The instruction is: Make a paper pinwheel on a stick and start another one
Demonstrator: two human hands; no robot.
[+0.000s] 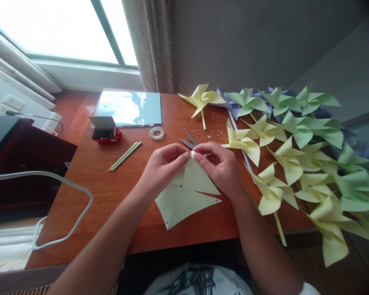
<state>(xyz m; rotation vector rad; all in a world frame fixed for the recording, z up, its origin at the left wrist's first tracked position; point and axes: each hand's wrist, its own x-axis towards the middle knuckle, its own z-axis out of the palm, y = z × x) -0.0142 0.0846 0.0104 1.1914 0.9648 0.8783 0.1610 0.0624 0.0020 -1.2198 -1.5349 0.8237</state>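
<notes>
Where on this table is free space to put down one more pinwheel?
The widest bare wood of the table is front left, between the green sticks, the white cable and the cut yellow paper that the left hand and right hand pinch. The right side is crowded with pinwheels.

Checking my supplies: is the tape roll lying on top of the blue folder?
No, the tape roll lies on the bare wooden table, just off the lower right corner of the blue folder.

I see a bright window [58, 28] at eleven o'clock, a curtain [153, 45] at twelve, grey wall [249, 41] at one, reddish wooden table [110, 196] from centre toward six.
</notes>
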